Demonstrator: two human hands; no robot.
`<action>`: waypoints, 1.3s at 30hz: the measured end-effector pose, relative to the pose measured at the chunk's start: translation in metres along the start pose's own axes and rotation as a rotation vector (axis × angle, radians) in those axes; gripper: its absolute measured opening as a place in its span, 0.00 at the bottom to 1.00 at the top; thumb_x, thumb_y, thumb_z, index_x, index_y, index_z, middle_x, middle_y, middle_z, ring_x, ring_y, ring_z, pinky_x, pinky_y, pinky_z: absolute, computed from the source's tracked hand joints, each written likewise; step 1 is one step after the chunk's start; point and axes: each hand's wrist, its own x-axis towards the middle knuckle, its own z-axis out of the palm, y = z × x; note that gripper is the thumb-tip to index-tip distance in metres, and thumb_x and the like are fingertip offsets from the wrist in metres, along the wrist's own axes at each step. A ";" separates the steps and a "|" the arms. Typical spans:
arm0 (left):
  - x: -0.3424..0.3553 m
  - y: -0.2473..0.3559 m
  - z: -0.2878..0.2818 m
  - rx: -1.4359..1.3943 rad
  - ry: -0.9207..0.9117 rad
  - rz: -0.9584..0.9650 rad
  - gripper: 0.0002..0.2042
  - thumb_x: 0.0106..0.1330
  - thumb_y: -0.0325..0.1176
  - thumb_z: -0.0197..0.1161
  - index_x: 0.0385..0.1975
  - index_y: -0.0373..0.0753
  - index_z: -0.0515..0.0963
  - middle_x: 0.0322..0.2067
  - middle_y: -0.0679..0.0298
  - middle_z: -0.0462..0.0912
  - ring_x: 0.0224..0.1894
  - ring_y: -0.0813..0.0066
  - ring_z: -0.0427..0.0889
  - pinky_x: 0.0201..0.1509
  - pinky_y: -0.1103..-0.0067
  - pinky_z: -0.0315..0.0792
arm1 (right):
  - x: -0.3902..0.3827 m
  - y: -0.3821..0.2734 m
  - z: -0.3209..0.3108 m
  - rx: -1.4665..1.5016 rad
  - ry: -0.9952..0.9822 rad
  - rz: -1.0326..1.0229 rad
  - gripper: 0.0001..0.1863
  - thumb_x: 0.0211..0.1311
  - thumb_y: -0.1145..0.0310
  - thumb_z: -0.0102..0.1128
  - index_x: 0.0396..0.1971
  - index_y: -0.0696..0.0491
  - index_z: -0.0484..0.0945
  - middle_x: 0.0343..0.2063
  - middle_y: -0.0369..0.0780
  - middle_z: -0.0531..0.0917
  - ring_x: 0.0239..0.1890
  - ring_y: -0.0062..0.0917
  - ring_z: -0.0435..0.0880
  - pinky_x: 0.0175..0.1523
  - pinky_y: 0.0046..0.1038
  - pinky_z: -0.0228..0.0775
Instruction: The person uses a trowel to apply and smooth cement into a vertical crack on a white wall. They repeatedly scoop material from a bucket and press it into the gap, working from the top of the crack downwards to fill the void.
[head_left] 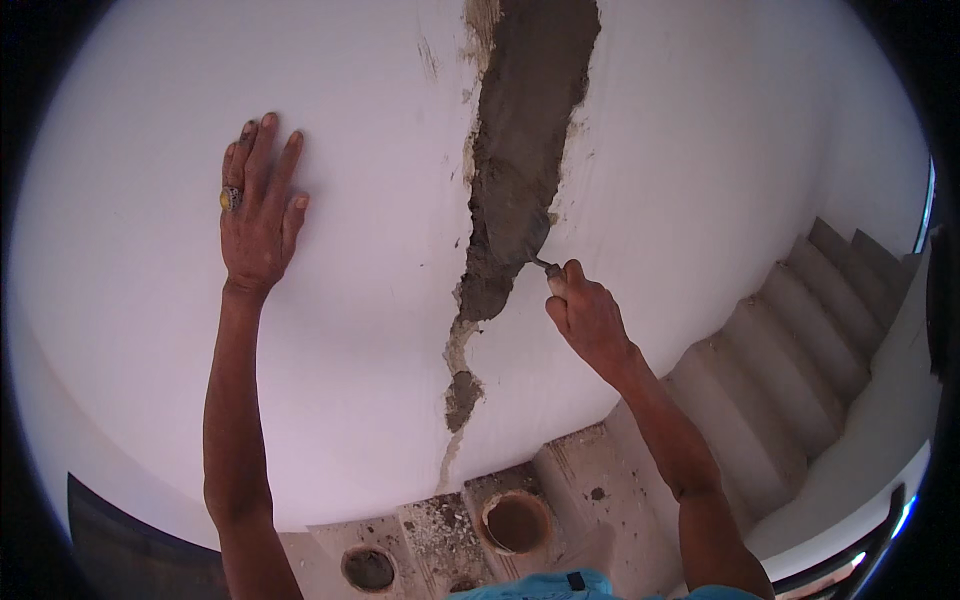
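Note:
A white wall [360,330] carries a long, ragged strip of grey-brown mortar [530,90] that runs down from the top edge and narrows below. My right hand [592,318] grips a trowel [522,238] by its handle, with the blade lying against the mortar near the strip's right edge. Below the blade, the wet mortar ends in a thin crack [460,345] and a small grey patch [462,400]. Flat on the wall, to the left of the strip, rests my left hand [260,215], fingers stretched upward and holding nothing. A ring with a yellow stone [230,198] sits on one finger.
Concrete stairs [760,380] climb along the wall to the right. On the lower steps stand a round brown bowl [517,522] and a smaller round container of grey mix [368,569], among crumbs of debris [440,535]. A dark railing [870,545] shows at lower right.

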 end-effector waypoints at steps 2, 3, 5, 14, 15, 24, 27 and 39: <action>0.000 -0.002 0.002 0.010 0.012 0.007 0.29 0.77 0.56 0.26 0.70 0.52 0.62 0.73 0.64 0.55 0.76 0.66 0.50 0.80 0.62 0.42 | -0.001 0.001 0.005 0.012 0.009 0.010 0.13 0.62 0.71 0.55 0.39 0.59 0.62 0.23 0.53 0.79 0.25 0.51 0.82 0.29 0.48 0.74; -0.001 -0.003 0.002 0.013 0.017 0.010 0.30 0.76 0.56 0.26 0.70 0.52 0.62 0.73 0.64 0.55 0.76 0.66 0.50 0.80 0.62 0.41 | -0.003 0.000 0.008 0.008 0.023 0.015 0.13 0.62 0.71 0.56 0.38 0.59 0.62 0.23 0.54 0.79 0.25 0.52 0.82 0.29 0.48 0.75; -0.003 -0.005 0.004 0.015 0.022 0.012 0.30 0.76 0.57 0.26 0.70 0.53 0.62 0.73 0.65 0.55 0.76 0.67 0.50 0.80 0.62 0.41 | -0.004 -0.004 0.016 0.008 0.033 0.042 0.13 0.62 0.71 0.56 0.39 0.58 0.61 0.23 0.54 0.79 0.26 0.52 0.82 0.28 0.48 0.75; -0.001 -0.004 0.005 -0.009 0.046 0.020 0.28 0.76 0.56 0.29 0.69 0.53 0.64 0.73 0.65 0.56 0.76 0.68 0.50 0.80 0.63 0.42 | -0.019 -0.028 0.061 -0.013 0.083 0.112 0.16 0.65 0.67 0.58 0.40 0.58 0.60 0.27 0.52 0.79 0.26 0.49 0.83 0.28 0.43 0.79; -0.001 -0.004 0.005 -0.016 0.053 0.024 0.28 0.76 0.56 0.30 0.69 0.53 0.64 0.73 0.65 0.56 0.76 0.68 0.50 0.80 0.63 0.42 | -0.021 -0.031 0.064 0.001 0.083 0.118 0.16 0.66 0.67 0.58 0.40 0.58 0.60 0.27 0.52 0.79 0.26 0.49 0.83 0.28 0.43 0.79; -0.001 -0.006 0.005 -0.021 0.041 0.023 0.28 0.76 0.56 0.29 0.69 0.54 0.64 0.73 0.65 0.57 0.76 0.68 0.51 0.80 0.63 0.42 | -0.035 -0.050 0.082 0.015 0.056 0.197 0.14 0.68 0.66 0.55 0.39 0.58 0.61 0.27 0.50 0.78 0.24 0.47 0.83 0.26 0.41 0.79; -0.002 -0.006 0.005 -0.037 0.044 0.023 0.28 0.76 0.56 0.29 0.69 0.54 0.65 0.72 0.65 0.57 0.76 0.67 0.51 0.80 0.63 0.42 | -0.048 -0.052 0.077 0.033 0.013 0.186 0.14 0.66 0.68 0.56 0.41 0.57 0.62 0.27 0.51 0.78 0.26 0.48 0.83 0.28 0.44 0.78; -0.003 -0.005 0.002 -0.015 0.047 0.018 0.28 0.77 0.54 0.30 0.68 0.50 0.66 0.72 0.64 0.59 0.75 0.66 0.52 0.79 0.63 0.44 | -0.055 -0.011 0.014 0.175 0.055 0.129 0.15 0.62 0.68 0.58 0.42 0.60 0.65 0.21 0.52 0.78 0.27 0.51 0.81 0.31 0.46 0.72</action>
